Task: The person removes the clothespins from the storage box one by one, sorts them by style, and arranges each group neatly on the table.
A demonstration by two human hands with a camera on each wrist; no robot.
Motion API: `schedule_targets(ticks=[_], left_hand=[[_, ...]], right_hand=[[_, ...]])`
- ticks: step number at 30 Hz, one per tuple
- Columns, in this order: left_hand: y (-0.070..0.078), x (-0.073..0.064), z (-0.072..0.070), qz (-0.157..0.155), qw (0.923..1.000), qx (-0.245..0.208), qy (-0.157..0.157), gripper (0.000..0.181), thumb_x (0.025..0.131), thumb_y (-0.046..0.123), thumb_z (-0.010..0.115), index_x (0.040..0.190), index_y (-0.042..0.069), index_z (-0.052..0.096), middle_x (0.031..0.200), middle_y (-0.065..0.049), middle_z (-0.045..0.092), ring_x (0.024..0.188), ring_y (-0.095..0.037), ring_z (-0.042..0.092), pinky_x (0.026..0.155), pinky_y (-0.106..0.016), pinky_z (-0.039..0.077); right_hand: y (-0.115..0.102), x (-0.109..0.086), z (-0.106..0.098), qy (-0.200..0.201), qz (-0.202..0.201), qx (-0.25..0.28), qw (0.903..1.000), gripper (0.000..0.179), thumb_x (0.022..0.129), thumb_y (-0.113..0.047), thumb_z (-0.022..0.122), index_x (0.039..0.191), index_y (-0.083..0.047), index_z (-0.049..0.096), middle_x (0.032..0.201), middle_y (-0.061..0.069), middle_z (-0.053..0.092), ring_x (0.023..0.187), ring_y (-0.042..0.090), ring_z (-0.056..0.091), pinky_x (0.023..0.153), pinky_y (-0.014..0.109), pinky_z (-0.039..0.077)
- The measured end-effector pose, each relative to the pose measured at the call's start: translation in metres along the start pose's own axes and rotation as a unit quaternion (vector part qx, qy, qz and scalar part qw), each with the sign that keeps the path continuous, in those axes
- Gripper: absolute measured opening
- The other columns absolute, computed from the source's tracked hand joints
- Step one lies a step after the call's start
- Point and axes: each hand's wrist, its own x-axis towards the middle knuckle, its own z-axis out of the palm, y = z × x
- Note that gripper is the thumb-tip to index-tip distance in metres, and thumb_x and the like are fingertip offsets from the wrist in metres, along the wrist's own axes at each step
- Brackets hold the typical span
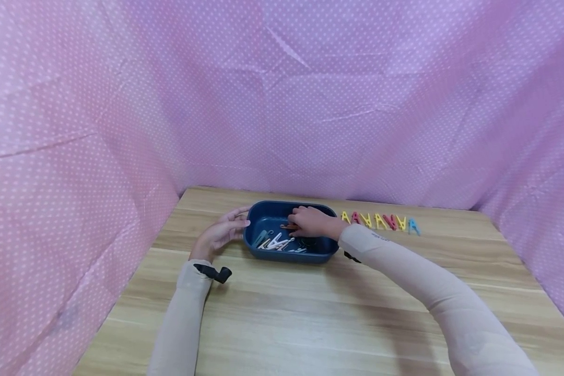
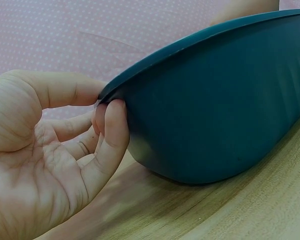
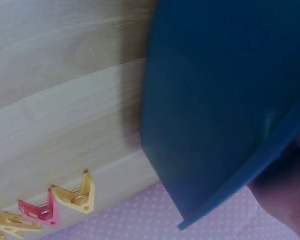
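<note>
Pink dotted cloth (image 1: pixel 122 130) walls in a pale wooden counter (image 1: pixel 310 313) on three sides; near its far edge stands a dark blue tub (image 1: pixel 289 253), with loose clothes pegs (image 1: pixel 277 241) lying in its bottom; to the right of it a row of coloured pegs (image 1: pixel 380 222) is laid out along the counter, yellow, red and blue. Judging by this, pegs are being picked out of the tub one by one, and the step in hand is the reach for another; the next move would call for a clean pinch and a lift clear of the rim. The left hand (image 1: pixel 221 232) steadies the tub's left end, forearm flat on the counter, fingers (image 2: pixel 110 135) pressed against the outer wall under the rim with the thumb at its edge; the right hand (image 1: pixel 310 222) reaches down inside over an orange peg (image 1: pixel 289 226), wrist arched across the rim; whether its fingers have closed on that peg I cannot tell.
</note>
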Motion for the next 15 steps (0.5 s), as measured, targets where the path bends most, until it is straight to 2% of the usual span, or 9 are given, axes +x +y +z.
schedule_targets(ticks=[8,12,15], left_hand=[[0.001,-0.001,0.001,-0.003,1.0,0.005,0.004,0.059,0.103,0.001,0.051,0.158,0.004,0.03,0.116,-0.002,0.063,0.091,-0.01,0.066,0.076,-0.026,0.058],[0.001,-0.002,0.001,-0.008,0.9999,0.008,0.006,0.059,0.104,0.001,0.051,0.158,0.004,0.03,0.116,-0.001,0.062,0.09,-0.01,0.066,0.076,-0.026,0.058],[0.002,-0.002,0.001,-0.006,0.9999,0.008,0.005,0.058,0.104,0.001,0.051,0.158,0.004,0.03,0.118,-0.002,0.062,0.091,-0.01,0.067,0.076,-0.026,0.058]], right_hand=[[0.0,-0.002,-0.003,0.015,-0.006,0.023,0.9996,0.023,0.097,-0.033,0.071,0.102,-0.011,0.065,0.09,0.003,0.059,0.083,0.018,0.053,0.072,0.032,0.046],[0.001,-0.007,-0.004,0.03,-0.006,0.042,0.9987,0.023,0.099,-0.033,0.069,0.107,-0.012,0.066,0.093,0.002,0.059,0.085,0.016,0.051,0.076,0.033,0.047],[0.002,-0.014,-0.009,0.058,-0.012,0.077,0.9953,0.024,0.098,-0.03,0.069,0.109,-0.009,0.067,0.096,0.004,0.061,0.086,0.017,0.053,0.08,0.035,0.049]])
